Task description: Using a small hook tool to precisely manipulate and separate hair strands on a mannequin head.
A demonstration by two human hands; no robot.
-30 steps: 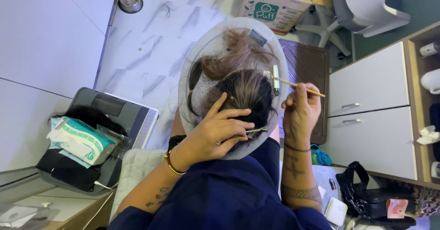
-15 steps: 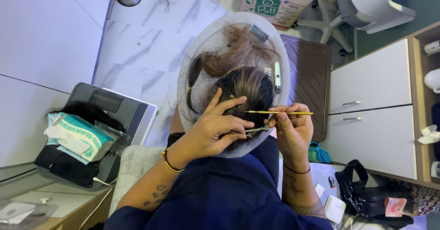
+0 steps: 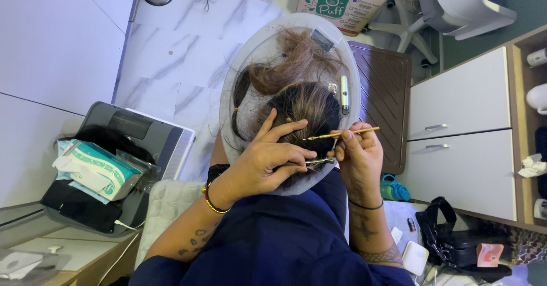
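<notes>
Left hand: the left hand [image 3: 268,160] lies palm-down on the dark hair [image 3: 307,109], fingers spread, fingertips pinning a metal hair clip [image 3: 319,161].
Right hand: the right hand [image 3: 359,160] is pinched shut on a thin golden needle tool [image 3: 342,134], held level across the hair.
Hair: glossy dark strands near, a brown bundle farther, clipped up.
Cape: a smooth, pale, rounded plastic cape [image 3: 239,86] rings the head.
Tray, left: a grey tray [image 3: 171,143] holds a teal-and-white tissue pack [image 3: 97,169].

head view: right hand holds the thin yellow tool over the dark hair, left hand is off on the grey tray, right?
Not quite. In the head view the left hand rests on the dark hair, not on the tray. The right hand does hold the thin yellow tool.
</notes>
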